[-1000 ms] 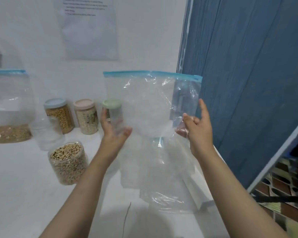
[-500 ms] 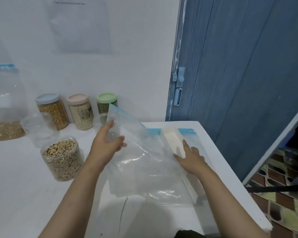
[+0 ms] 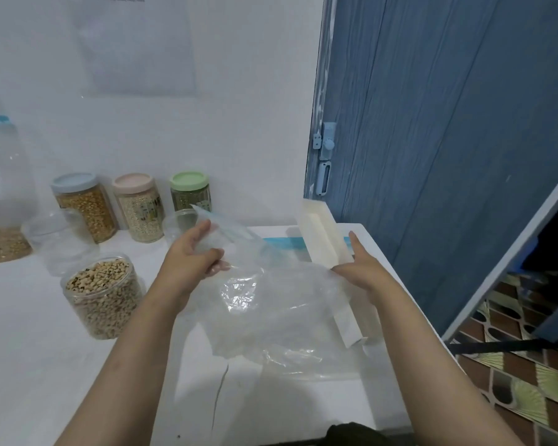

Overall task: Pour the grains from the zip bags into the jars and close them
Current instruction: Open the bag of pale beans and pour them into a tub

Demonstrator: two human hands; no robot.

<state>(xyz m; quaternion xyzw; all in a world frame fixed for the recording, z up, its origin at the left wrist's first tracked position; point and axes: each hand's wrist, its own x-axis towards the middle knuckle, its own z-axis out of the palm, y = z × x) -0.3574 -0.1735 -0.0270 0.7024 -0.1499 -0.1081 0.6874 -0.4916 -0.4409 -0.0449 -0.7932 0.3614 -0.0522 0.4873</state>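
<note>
My left hand [image 3: 192,257] pinches a corner of an empty clear zip bag [image 3: 239,249] with a blue zip strip, held low over the table. More crumpled empty bags [image 3: 281,317] lie beneath it. My right hand [image 3: 360,270] grips a long white box [image 3: 319,235], thumb on one side and a finger along the other; its far end is tilted up. An open jar of pale beans [image 3: 102,294] stands left of my left forearm. Two empty clear jars [image 3: 62,244] [image 3: 179,223] stand behind it. A zip bag holding grains [image 3: 0,239] leans at the far left.
Three lidded jars stand against the wall: blue lid [image 3: 84,204], pink lid [image 3: 139,207], green lid [image 3: 190,191]. The white table [image 3: 29,349] ends at its right edge [image 3: 400,300], beside a blue door [image 3: 448,140]. Tiled floor [image 3: 529,365] lies below.
The empty bag came down from held-up in the air to the table. My right hand let go of the bag and took the white box, tilting its far end up.
</note>
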